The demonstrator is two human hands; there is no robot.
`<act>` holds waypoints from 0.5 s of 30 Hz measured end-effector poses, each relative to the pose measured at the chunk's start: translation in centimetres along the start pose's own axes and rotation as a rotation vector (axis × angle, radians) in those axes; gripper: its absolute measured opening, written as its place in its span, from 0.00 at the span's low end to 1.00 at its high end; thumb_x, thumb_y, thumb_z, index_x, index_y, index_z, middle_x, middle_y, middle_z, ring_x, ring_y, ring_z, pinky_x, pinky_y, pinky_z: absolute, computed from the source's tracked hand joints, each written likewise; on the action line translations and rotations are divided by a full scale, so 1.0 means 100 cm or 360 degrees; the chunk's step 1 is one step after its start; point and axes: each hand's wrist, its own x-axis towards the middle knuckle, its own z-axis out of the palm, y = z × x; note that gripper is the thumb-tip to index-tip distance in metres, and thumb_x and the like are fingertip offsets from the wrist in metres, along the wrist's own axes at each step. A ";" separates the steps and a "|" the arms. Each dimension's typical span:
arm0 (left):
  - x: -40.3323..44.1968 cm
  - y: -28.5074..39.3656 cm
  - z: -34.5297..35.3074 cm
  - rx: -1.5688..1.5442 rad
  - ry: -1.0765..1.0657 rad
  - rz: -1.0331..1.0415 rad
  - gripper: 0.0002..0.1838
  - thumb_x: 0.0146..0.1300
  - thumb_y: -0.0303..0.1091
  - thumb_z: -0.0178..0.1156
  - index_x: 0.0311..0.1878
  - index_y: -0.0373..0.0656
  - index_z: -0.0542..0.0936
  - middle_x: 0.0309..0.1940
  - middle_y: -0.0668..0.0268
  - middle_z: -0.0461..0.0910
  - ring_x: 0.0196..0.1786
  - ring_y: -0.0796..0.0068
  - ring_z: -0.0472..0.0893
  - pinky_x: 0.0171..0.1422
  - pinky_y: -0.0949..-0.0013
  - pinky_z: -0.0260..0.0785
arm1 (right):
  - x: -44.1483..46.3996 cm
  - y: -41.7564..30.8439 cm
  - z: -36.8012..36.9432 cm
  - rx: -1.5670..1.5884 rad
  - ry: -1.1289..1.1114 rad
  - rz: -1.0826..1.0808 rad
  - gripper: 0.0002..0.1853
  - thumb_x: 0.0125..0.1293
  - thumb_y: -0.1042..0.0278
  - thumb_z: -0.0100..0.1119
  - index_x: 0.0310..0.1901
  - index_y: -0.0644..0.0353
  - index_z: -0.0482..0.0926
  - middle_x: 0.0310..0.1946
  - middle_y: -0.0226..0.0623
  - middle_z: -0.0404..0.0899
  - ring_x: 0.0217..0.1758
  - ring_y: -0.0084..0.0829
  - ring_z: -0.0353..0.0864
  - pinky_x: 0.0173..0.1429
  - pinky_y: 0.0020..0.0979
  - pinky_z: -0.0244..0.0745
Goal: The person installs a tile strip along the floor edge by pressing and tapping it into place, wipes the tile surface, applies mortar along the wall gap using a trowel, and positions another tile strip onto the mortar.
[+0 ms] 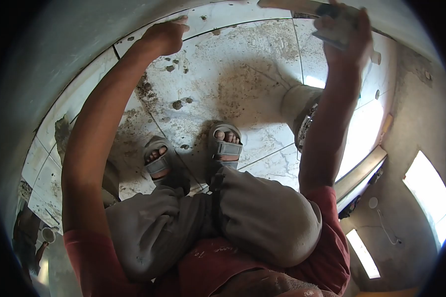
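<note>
My left hand point(166, 37) is at the upper left, over the dirty white tiles point(262, 44) near the base of the wall. Its index finger is stretched out and the others are curled, with nothing seen in them. At the upper right, my right hand point(354, 42) is closed on a grey flat tool point(338, 30), blurred and partly covered by the fingers. A long brownish strip point(292, 6) runs left from beside that hand; whether they touch is unclear.
A pale round container point(297, 106) stands by my right forearm. Dark mortar lumps point(177, 105) lie on the tiles in front of my sandalled feet point(225, 141). The wall point(49, 59) curves along the left. A long board point(362, 173) lies at the right.
</note>
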 end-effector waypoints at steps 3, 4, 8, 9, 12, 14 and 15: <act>0.005 -0.001 0.000 0.0004 -0.0084 0.0001 0.27 0.54 0.25 0.44 0.60 0.46 0.71 0.70 0.68 0.56 0.66 0.67 0.65 0.68 0.63 0.58 | 0.017 0.019 -0.012 -0.0039 0.0121 0.0033 0.20 0.67 0.50 0.48 0.40 0.64 0.73 0.21 0.36 0.72 0.17 0.28 0.69 0.22 0.29 0.66; 0.005 0.000 -0.003 0.0005 -0.0102 -0.0012 0.27 0.54 0.25 0.44 0.60 0.46 0.71 0.70 0.67 0.56 0.66 0.67 0.65 0.68 0.63 0.59 | 0.020 0.015 -0.016 0.0010 0.0139 0.0037 0.21 0.67 0.50 0.48 0.40 0.65 0.72 0.21 0.37 0.72 0.17 0.28 0.69 0.22 0.29 0.66; 0.001 0.001 -0.002 -0.0020 -0.0038 -0.0025 0.26 0.54 0.26 0.45 0.59 0.45 0.72 0.69 0.66 0.58 0.64 0.65 0.68 0.67 0.64 0.60 | 0.010 0.007 -0.020 0.0057 0.0005 -0.0106 0.20 0.66 0.50 0.49 0.38 0.64 0.72 0.22 0.37 0.72 0.17 0.29 0.69 0.23 0.31 0.67; 0.001 0.003 0.000 -0.0016 -0.0050 -0.0006 0.26 0.54 0.26 0.45 0.59 0.45 0.72 0.69 0.66 0.58 0.64 0.65 0.68 0.67 0.64 0.60 | 0.007 0.006 -0.020 0.0057 0.0028 -0.0108 0.20 0.66 0.50 0.49 0.38 0.64 0.72 0.22 0.37 0.72 0.17 0.29 0.69 0.23 0.31 0.67; 0.003 0.002 -0.005 0.0056 -0.0064 -0.0015 0.26 0.54 0.25 0.44 0.59 0.44 0.72 0.68 0.66 0.59 0.66 0.66 0.65 0.68 0.64 0.59 | 0.013 0.000 -0.006 -0.0080 0.0441 -0.0067 0.20 0.67 0.51 0.48 0.37 0.65 0.71 0.23 0.37 0.72 0.18 0.29 0.70 0.22 0.31 0.67; 0.003 -0.003 -0.002 -0.0007 -0.0038 -0.0014 0.26 0.53 0.25 0.45 0.59 0.45 0.73 0.68 0.66 0.59 0.65 0.66 0.67 0.67 0.63 0.60 | 0.015 0.002 -0.016 -0.0012 0.0254 -0.0118 0.20 0.67 0.51 0.49 0.38 0.66 0.71 0.23 0.38 0.72 0.18 0.29 0.70 0.23 0.31 0.68; 0.003 -0.001 -0.002 -0.0065 -0.0011 0.0003 0.26 0.53 0.25 0.46 0.59 0.46 0.73 0.69 0.66 0.59 0.64 0.66 0.69 0.66 0.62 0.61 | 0.013 0.003 -0.025 0.0055 0.0082 -0.0179 0.21 0.67 0.51 0.49 0.39 0.66 0.71 0.24 0.38 0.72 0.18 0.30 0.70 0.23 0.32 0.69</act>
